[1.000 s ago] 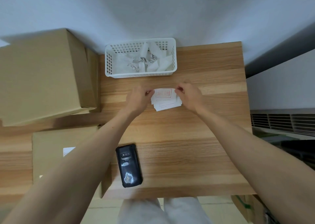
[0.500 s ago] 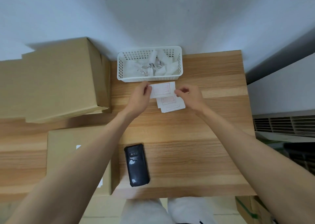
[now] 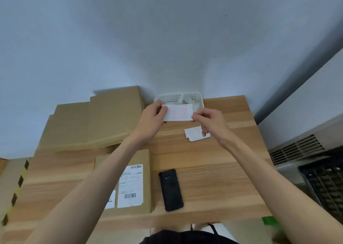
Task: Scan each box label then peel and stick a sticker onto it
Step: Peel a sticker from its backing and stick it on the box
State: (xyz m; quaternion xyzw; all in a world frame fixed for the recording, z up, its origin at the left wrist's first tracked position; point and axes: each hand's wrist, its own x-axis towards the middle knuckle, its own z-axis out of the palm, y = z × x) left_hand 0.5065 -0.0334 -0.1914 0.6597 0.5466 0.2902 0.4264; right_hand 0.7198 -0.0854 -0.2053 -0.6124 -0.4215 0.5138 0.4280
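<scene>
Two bare hands lift a white rectangular paper sticker sheet with a red square print (image 3: 177, 112) above the far edge of a light wooden table (image 3: 213, 169). The left hand (image 3: 150, 120) pinches the sheet's left end between thumb and fingers; the right hand (image 3: 211, 122) pinches its lower right corner, its other fingers curled. The red print is too blurred to read, and the thumb covers the sheet's left margin.

The sheet hides part of a white perforated plastic basket (image 3: 185, 97) at 12 o'clock against the wall; crumpled white paper shows inside it, only partly. At 1 o'clock from the table's middle, a small stack of white sticker sheets (image 3: 194, 134) lies flat on the wood, its right side hidden by the right hand.

At 7 o'clock, a flat brown cardboard box (image 3: 143, 178) lies partly under the left forearm, bearing a white shipping label with black barcodes (image 3: 130, 185) whose small print cannot be made out. Just right of it, a black rectangular handheld scanner (image 3: 171, 189) lies lengthwise on the table. At 10 o'clock, large plain brown cardboard boxes (image 3: 96, 121) are stacked against the pale wall. A dark slatted crate (image 3: 326, 184) is cut off at the right edge.
</scene>
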